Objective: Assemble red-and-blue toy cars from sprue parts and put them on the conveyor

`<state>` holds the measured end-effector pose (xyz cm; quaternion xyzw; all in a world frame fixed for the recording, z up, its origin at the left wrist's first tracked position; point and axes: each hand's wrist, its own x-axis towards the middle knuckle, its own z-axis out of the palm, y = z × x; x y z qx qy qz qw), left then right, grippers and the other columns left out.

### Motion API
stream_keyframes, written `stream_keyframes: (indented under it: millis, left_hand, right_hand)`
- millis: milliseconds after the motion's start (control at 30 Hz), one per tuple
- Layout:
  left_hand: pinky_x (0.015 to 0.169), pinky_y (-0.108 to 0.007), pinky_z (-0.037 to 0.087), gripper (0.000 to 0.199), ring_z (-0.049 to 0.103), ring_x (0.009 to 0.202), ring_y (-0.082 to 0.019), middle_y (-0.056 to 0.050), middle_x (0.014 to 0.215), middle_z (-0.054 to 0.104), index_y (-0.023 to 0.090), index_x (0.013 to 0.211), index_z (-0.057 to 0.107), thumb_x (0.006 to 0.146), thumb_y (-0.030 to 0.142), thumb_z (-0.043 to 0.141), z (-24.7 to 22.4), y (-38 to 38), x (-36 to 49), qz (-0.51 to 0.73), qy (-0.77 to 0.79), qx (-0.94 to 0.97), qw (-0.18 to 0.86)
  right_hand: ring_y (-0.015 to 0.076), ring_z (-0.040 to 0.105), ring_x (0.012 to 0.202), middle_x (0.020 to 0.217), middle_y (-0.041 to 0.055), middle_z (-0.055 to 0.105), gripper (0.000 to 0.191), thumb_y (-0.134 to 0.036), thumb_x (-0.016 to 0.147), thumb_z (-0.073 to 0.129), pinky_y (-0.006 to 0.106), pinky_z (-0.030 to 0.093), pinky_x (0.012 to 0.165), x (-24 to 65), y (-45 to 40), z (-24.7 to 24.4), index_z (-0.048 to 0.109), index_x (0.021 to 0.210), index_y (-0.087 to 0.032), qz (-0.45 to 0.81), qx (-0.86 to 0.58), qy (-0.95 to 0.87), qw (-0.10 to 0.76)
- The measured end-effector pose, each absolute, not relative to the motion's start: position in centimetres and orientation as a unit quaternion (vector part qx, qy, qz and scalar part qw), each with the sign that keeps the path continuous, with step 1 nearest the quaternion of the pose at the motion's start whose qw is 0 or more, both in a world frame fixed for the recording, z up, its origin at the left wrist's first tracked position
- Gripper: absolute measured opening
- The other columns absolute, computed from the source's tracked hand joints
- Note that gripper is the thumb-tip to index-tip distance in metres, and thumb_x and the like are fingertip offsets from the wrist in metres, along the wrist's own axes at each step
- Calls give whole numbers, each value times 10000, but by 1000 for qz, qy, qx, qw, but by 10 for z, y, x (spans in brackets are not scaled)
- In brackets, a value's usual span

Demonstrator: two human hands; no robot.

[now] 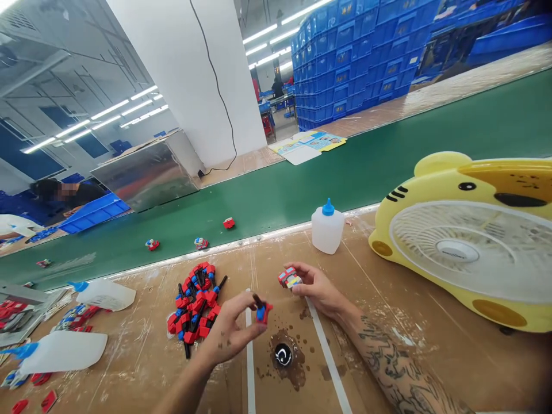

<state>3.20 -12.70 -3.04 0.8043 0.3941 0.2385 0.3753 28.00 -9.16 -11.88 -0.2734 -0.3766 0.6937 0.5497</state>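
My left hand (pixel 235 328) pinches a small red and blue part (pixel 262 313) with a dark piece on it, above the brown tabletop. To its right, my right hand (pixel 314 287) holds a small red toy piece (pixel 290 278) with yellow, white and blue areas between thumb and fingers. The two held pieces are apart. Beside my left hand lies a pile of red, blue and black parts (pixel 194 305). Below and between the hands is a small round dish of dark liquid (pixel 283 355), with wet stains around it.
A white bottle with a blue cap (pixel 328 230) stands beyond my right hand; a yellow fan (pixel 457 247) is at the right. Behind runs a green conveyor (pixel 259 195) carrying small red pieces. More bottles (pixel 64 352) lie left. Another person (pixel 81 195) is far left.
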Motion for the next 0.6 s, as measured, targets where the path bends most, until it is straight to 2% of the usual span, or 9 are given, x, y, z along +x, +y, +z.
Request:
stream_keyframes:
  millis: [133, 300, 433, 533, 600]
  left_hand:
    - [944, -371, 505, 472, 657, 1014, -258, -121, 1086, 707, 127, 1187, 627, 788, 349, 744, -59, -111, 53, 402, 449, 633, 486]
    - [890, -346, 533, 455, 679, 971, -250, -112, 1072, 730, 135, 1175, 666, 769, 324, 748, -67, -96, 73, 389, 452, 640, 485]
    - [894, -355, 540, 353, 686, 962, -250, -88, 1050, 745, 142, 1120, 702, 793, 275, 703, -61, -90, 82, 375, 467, 656, 460]
    - [917, -353, 537, 281, 682, 986, -244, -87, 1061, 735, 141, 1078, 687, 823, 255, 658, -63, -92, 95, 416, 449, 626, 484]
    - [936, -338, 527, 351, 668, 1025, -240, -96, 1109, 711, 151, 1110, 636, 776, 233, 704, -69, -94, 107, 463, 434, 596, 491]
  right_hand:
    - [238, 674, 985, 1085, 69, 731, 548, -302, 623, 896, 351, 486, 870, 275, -94, -118, 668, 1118, -239, 683, -276, -384, 557]
    - [271, 671, 1019, 1078, 81, 736, 563, -357, 617, 900, 403, 493, 917, 273, -93, -122, 668, 1118, -248, 660, -297, -417, 549]
    - [317, 654, 1044, 1081, 99, 723, 594, -337, 588, 911, 469, 492, 934, 271, -93, -122, 657, 1115, -234, 619, -334, -445, 553]
    - [322, 631, 1037, 1125, 93, 696, 522, -312, 663, 862, 503, 452, 978, 266, -99, -113, 655, 1140, -259, 508, -408, -499, 571]
    - [328, 617, 1033, 1121, 94, 689, 401, -286, 766, 772, 504, 450, 970, 259, -103, -103, 668, 1153, -281, 368, -447, -580, 572]
